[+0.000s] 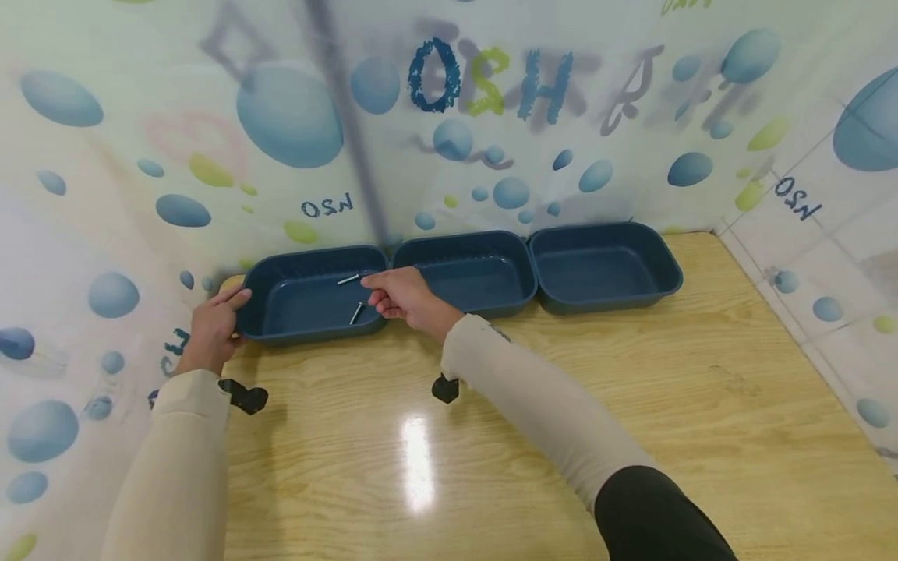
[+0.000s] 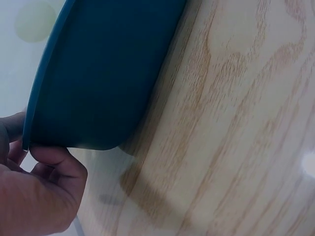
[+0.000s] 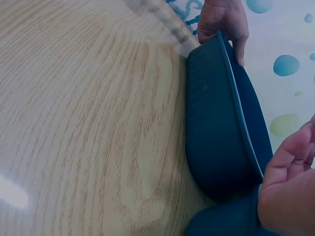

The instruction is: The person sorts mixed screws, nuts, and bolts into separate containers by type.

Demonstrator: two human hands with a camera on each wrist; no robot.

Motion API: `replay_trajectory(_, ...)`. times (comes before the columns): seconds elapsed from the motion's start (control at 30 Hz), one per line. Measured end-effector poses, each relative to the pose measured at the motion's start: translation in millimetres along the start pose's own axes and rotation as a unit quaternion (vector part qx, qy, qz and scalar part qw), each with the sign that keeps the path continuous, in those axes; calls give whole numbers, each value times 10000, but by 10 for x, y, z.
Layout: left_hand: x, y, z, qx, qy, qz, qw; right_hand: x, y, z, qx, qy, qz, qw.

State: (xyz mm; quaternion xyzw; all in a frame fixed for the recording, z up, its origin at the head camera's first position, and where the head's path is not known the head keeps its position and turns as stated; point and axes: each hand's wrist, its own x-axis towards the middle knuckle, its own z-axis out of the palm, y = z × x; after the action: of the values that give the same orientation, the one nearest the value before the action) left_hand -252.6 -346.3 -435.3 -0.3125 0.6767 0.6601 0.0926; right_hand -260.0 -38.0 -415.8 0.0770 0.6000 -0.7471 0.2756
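Note:
At the left, my left hand [image 1: 213, 327] grips the end rim of a dark blue bin [image 1: 309, 336], thumb over the edge and fingers outside. In the left wrist view the fingers [image 2: 56, 162] curl up against the bin's wall [image 2: 98, 93]. Over the same bin's right end, my right hand [image 1: 410, 296] pinches a thin silver bolt [image 1: 348, 279] by one end, its shank pointing left. A second bolt [image 1: 356, 313] lies on the bin's floor, just below the hand. The right wrist view shows the right hand [image 3: 290, 184] with curled fingers beside the rim; the bolts are hidden there.
A middle bin [image 1: 484, 309] and a right bin [image 1: 610, 302] of the same kind stand in a row along the back wall. Wood-grained table [image 1: 491, 467] stretches in front. Patterned sheets [image 1: 449, 179] enclose the back and both sides.

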Motion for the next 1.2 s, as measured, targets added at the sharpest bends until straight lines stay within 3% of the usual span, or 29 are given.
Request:
replay_trajectory(0.3, -23, 8, -26, 315, -101, -40, 9994, -9, -9, -39, -53, -4, 12, 10000)
replay_trajectory(0.47, -23, 4, -13, 526, 258, -42, 9983, -62, -63, -59, -87, -88, 8, 9999)
replay_trajectory(0.57, -35, 8, -11, 467, 459, -45, 9978, -124, -132, -96, -127, -201, -9, 9997)
replay_trajectory(0.7, -80, 43, -60, -6, 565, 51, 9984, -215, -216, -194, -180, -264, -63, 9995)
replay_trajectory(0.87, -175, 163, -120, -656, 950, 424, 9924, -323, -291, -340, -361, -270, -129, 9989)
replay_trajectory(1.03, -301, 361, -60, -1119, 1472, 1018, 9775, -448, -306, -478, -530, -314, -219, 9979)
replay_trajectory(1.1, -378, 446, 9, -1155, 1499, 1265, 9737, -499, -299, -524, -575, -318, -240, 9975)
replay_trajectory(1.2, -509, 573, 169, -895, 1361, 1428, 9763, -568, -284, -582, -605, -305, -253, 9974)
